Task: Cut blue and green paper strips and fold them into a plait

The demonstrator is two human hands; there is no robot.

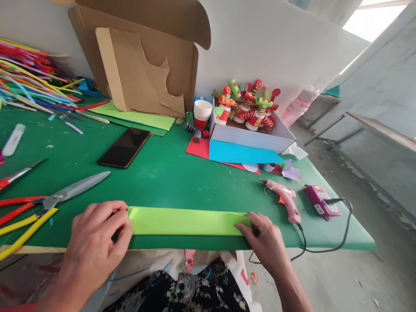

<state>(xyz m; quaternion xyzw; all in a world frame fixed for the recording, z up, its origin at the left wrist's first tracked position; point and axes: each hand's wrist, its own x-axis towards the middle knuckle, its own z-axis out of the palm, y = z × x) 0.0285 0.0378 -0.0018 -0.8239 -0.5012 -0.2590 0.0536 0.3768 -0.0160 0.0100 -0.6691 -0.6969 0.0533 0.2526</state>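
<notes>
A long strip of lime-green paper (185,222) lies flat along the front of the green table, with a straight edge toward me. My left hand (100,238) has its fingers closed on the left end of the strip. At the right end, my right hand (261,238) pinches the paper between thumb and fingers. Parts of both ends are hidden under the fingers. Left of my left hand lie scissors with red handles (19,208) and a yellow-handled tool (32,225).
A pink glue gun (284,197) and a purple power socket (321,201) with a black cable lie at the right. Behind are a phone (125,147), paper cups (202,115), a box (253,138) of paper crafts, an open cardboard box (146,73) and coloured pipe cleaners (29,82).
</notes>
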